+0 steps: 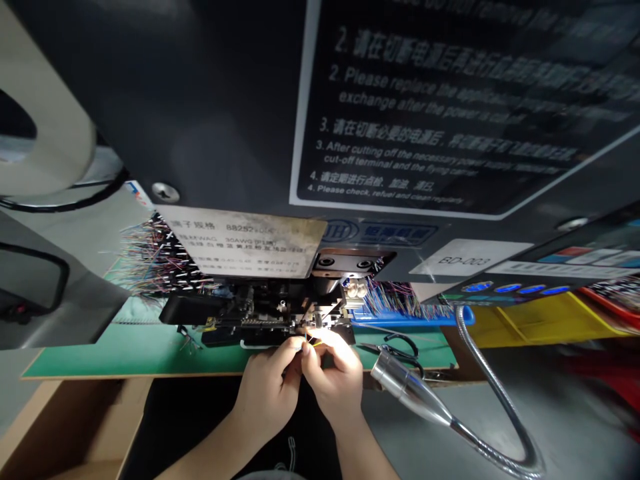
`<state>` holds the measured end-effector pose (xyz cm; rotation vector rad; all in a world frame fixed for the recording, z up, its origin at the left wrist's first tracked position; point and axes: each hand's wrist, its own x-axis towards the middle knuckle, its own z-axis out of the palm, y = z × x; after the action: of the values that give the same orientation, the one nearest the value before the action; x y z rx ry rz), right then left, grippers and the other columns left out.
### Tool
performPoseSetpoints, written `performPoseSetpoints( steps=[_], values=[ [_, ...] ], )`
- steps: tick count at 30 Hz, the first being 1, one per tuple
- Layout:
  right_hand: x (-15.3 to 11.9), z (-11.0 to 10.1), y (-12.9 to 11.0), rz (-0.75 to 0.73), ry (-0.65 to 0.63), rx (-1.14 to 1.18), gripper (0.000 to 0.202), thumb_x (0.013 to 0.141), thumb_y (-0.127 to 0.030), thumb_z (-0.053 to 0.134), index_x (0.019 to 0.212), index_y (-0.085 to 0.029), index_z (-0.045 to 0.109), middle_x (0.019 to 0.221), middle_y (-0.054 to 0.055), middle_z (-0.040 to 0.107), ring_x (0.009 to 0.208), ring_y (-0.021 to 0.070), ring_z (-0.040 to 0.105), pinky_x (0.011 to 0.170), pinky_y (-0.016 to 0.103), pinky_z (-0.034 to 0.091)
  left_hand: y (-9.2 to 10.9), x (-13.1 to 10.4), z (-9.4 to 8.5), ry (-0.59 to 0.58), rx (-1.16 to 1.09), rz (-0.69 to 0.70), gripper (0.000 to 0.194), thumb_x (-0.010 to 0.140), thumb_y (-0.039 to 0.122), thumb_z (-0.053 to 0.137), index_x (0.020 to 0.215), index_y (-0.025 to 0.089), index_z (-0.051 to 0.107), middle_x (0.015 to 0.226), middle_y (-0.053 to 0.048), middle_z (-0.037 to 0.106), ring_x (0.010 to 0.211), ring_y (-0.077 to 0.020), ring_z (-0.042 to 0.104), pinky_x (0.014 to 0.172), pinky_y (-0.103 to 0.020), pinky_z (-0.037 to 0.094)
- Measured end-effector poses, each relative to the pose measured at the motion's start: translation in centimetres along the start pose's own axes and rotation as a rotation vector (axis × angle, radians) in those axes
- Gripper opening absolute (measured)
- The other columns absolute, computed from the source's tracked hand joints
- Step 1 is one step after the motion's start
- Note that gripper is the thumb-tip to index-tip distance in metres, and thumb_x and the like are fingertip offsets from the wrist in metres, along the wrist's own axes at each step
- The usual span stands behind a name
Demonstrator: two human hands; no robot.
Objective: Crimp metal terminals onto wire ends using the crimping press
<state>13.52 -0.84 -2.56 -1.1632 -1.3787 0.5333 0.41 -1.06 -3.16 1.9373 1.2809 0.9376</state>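
My left hand point(270, 383) and my right hand point(336, 377) meet at the front of the crimping machine's lower tooling point(320, 317), thumbs and forefingers pinched together. Between the fingertips show thin wires point(318, 343), a yellow one and a blue one among them. Their ends point toward the brightly lit tooling; whether they touch it I cannot tell. Both hands hover by the near edge of a green work surface point(130, 353). Most of the wires' length is hidden by my fingers.
The dark machine housing point(225, 133) fills the upper view. Bundles of multicoloured wires point(160, 260) lie behind at left, more in a blue tray point(415, 316) at right. Black-handled scissors point(400, 350) lie right of my hands, near a metal gooseneck lamp point(410, 390). A yellow bin point(540, 317) stands at right.
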Motion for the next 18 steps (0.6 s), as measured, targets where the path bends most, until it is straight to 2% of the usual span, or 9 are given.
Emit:
performPoseSetpoints(
  steps=[4, 9, 13, 18],
  values=[
    [-0.19, 0.03, 0.26, 0.013, -0.015, -0.017, 0.023, 0.083, -0.016, 0.063, 0.104, -0.02, 0.073, 0.069, 0.001, 0.071, 0.046, 0.0131, 0.056, 0.05, 0.028, 0.053, -0.04, 0.02, 0.05, -0.01, -0.003, -0.002, 0.025, 0.091, 0.012, 0.046, 0.104, 0.025, 0.062, 0.087, -0.002, 0.075, 0.077, -0.0206, 0.073, 0.069, -0.026, 0.054],
    [-0.14, 0.15, 0.01, -0.009, 0.023, 0.024, 0.013, 0.083, -0.015, 0.064, 0.091, -0.02, 0.072, 0.085, 0.006, 0.075, 0.063, 0.0181, 0.067, 0.059, 0.03, 0.057, -0.07, 0.07, 0.12, 0.01, -0.002, 0.019, 0.024, 0.091, 0.013, 0.046, 0.103, 0.025, 0.063, 0.088, -0.002, 0.075, 0.077, -0.0202, 0.072, 0.07, -0.026, 0.055],
    [0.06, 0.03, -0.3, 0.011, -0.013, 0.011, 0.009, 0.084, -0.014, 0.062, 0.082, -0.02, 0.068, 0.075, 0.003, 0.069, 0.057, 0.015, 0.06, 0.052, 0.026, 0.051, -0.06, 0.04, 0.08, 0.004, -0.008, 0.016, 0.025, 0.092, 0.014, 0.046, 0.104, 0.025, 0.064, 0.087, -0.003, 0.075, 0.077, -0.0207, 0.072, 0.073, -0.028, 0.056],
    [0.33, 0.0, -0.53, -0.06, -0.068, -0.016, 0.018, 0.085, -0.011, 0.057, 0.079, -0.02, 0.071, 0.062, 0.0, 0.061, 0.052, 0.0142, 0.052, 0.049, 0.027, 0.042, -0.02, 0.03, -0.02, 0.007, -0.014, 0.012, 0.027, 0.091, 0.012, 0.045, 0.104, 0.024, 0.064, 0.089, -0.003, 0.075, 0.078, -0.0202, 0.072, 0.077, -0.029, 0.056]
  ],
)
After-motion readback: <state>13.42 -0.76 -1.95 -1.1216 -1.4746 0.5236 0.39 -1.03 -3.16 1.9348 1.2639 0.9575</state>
